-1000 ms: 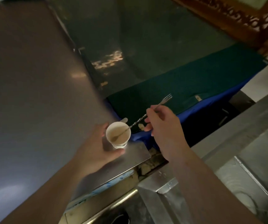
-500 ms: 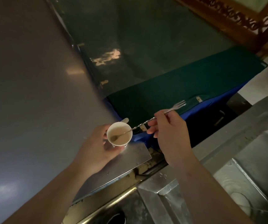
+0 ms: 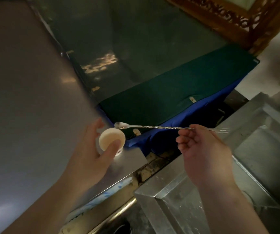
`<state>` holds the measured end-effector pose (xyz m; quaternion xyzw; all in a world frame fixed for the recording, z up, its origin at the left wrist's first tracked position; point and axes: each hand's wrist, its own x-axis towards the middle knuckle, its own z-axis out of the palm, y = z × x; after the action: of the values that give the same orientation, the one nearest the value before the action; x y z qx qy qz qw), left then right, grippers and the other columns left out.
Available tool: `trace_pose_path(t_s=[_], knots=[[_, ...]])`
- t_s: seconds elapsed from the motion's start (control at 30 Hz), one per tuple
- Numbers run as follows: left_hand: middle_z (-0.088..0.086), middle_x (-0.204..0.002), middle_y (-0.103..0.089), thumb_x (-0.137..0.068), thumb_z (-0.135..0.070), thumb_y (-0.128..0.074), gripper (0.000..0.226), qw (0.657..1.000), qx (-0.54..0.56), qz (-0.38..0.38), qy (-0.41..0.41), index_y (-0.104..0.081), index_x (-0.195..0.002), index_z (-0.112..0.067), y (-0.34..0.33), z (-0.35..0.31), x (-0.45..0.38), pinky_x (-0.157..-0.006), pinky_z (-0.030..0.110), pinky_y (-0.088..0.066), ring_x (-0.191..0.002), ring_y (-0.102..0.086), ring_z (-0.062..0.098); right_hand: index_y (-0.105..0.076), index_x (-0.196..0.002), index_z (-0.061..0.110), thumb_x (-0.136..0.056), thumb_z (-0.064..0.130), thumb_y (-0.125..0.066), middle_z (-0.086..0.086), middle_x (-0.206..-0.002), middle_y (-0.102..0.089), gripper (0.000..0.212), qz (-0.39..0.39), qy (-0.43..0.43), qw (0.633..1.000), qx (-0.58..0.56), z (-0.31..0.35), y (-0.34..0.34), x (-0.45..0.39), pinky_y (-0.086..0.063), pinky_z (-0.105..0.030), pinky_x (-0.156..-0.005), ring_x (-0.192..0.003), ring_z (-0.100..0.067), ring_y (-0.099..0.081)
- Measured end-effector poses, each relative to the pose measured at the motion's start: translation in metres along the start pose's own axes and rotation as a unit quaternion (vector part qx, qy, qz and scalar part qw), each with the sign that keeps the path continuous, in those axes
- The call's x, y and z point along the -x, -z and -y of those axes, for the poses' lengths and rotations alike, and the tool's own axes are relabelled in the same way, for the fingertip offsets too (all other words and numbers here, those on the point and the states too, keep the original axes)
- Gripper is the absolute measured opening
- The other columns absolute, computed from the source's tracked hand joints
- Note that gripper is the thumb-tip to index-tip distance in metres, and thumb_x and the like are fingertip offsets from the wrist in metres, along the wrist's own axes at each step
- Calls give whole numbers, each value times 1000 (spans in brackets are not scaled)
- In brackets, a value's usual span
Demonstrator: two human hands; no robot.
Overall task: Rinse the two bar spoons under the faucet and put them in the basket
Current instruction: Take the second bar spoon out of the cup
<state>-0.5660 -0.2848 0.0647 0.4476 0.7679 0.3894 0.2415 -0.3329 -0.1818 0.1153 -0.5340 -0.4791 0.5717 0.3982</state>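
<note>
Over the counter corner: my right hand [image 3: 205, 149] pinches one bar spoon [image 3: 152, 127] near its fork end, shaft level, bowl hanging just above the paper cup [image 3: 111, 139].
Right grip: fingertips closed on the twisted shaft, the rest of the hand loose.
Left grip: my left hand [image 3: 91, 152] wraps the cup loosely, thumb across its rim, steadying it on the steel counter [image 3: 26, 98].
Spoon handling: I judge it light, stiff and long, slick when wet; the twisted middle gives the surest hold, and an end grip lets the bowl swing.
Cup contents: a pale, milky liquid, roughly half full; thin paper, easy to tip.
Second spoon: not visible to me.
Sink [image 3: 262, 157]: steel basin at my right, near; faucet and basket out of view.
Stage: rinsing not yet begun, I reckon.
</note>
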Motion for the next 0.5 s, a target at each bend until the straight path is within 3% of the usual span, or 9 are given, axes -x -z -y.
trace_pose_path(t_s=[0.07,0.13,0.23,0.3,0.4,0.5], knots=[[-38,-110,-46,-70,-75,-48,59,1000,24,9,-3,-39,-126,-58,-9,-19,1,-62,12,-42,-99,-49,-20,-60,-104,8,-97,-9,-49,-1,-85,-71,21,-13,10,1000,-22,1,13,2,-52,-12,-62,-69,0,-69],[-31,-106,-53,-72,-64,-48,46,997,63,37,6,-43,-118,-66,-21,-43,1,-55,13,-45,-88,-58,-11,-59,-100,9,-98,-7,-46,-1,-77,-72,21,-48,-21,991,-124,4,30,3,-54,-20,-62,-67,-10,-70],[-15,-97,-60,-73,-51,-50,38,994,85,66,-15,-54,-111,-54,-49,-79,0,-63,21,-45,-73,-59,4,-60,-90,9,-101,4,-44,-7,-72,-72,20,-108,-55,958,-259,8,64,8,-53,-25,-60,-62,-17,-68],[-12,-103,-62,-78,-41,-54,35,990,100,96,-39,-58,-112,-46,-71,-100,1,-75,22,-44,-84,-60,3,-60,-87,9,-102,10,-43,-10,-70,-72,23,-143,-62,938,-310,9,90,13,-55,-25,-57,-60,-18,-68],[-18,-114,-61,-87,-21,-62,35,978,106,155,-88,-59,-117,-39,-115,-129,8,-82,10,-41,-101,-56,2,-62,-86,12,-103,15,-43,-10,-70,-72,25,-200,-66,916,-341,7,138,24,-55,-25,-55,-59,-19,-68],[-17,-110,-58,-88,-19,-63,39,969,94,203,-106,-56,-117,-45,-160,-153,15,-75,10,-40,-91,-56,1,-61,-84,11,-103,12,-42,-9,-68,-70,26,-249,-59,897,-359,1,184,36,-54,-23,-52,-57,-19,-67]])
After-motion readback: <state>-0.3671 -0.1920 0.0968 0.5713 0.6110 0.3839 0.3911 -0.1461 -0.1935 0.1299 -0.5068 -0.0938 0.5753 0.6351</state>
